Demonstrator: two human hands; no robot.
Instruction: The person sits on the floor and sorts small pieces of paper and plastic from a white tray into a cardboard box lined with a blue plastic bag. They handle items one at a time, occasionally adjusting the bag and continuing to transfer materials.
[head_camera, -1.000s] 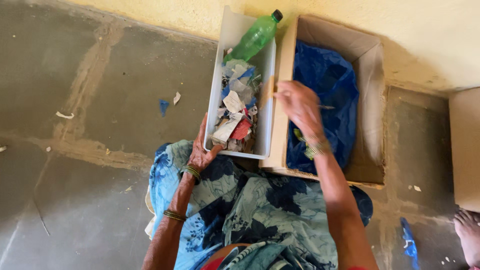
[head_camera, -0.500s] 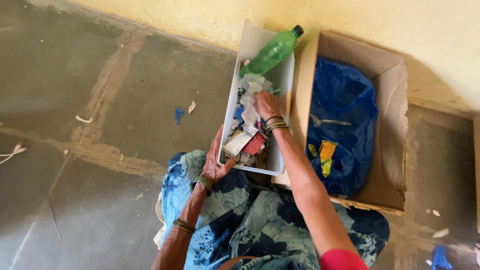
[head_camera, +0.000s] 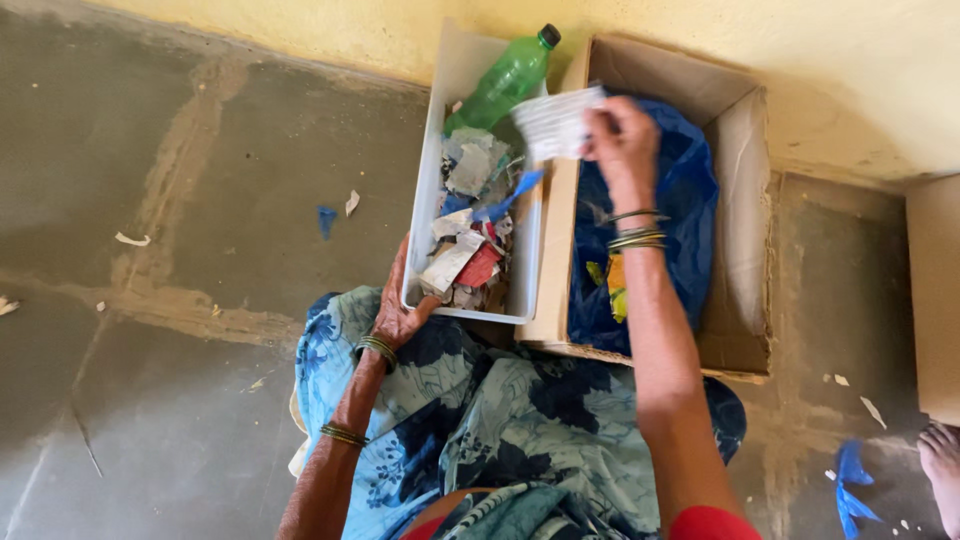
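Observation:
My left hand (head_camera: 398, 310) grips the near left corner of a white plastic bin (head_camera: 428, 190) that holds several scraps of paper and wrappers (head_camera: 465, 240) and a green plastic bottle (head_camera: 503, 85) at its far end. My right hand (head_camera: 622, 135) is raised over the edge between the bin and a cardboard box (head_camera: 745, 230), pinching a white crumpled piece of paper (head_camera: 555, 122). The box is lined with a blue plastic bag (head_camera: 690, 200) and has a yellow and green wrapper (head_camera: 606, 275) inside.
I sit on a grey concrete floor with small paper bits (head_camera: 133, 239) and a blue scrap (head_camera: 327, 219) to the left. A yellow wall runs along the back. Another box (head_camera: 935, 290) stands at the right edge, with a person's bare foot (head_camera: 940, 465) and blue plastic (head_camera: 853, 480) nearby.
My right hand has lifted out of the bin with the white paper and moved right, toward the cardboard box. My left hand stays on the bin's corner.

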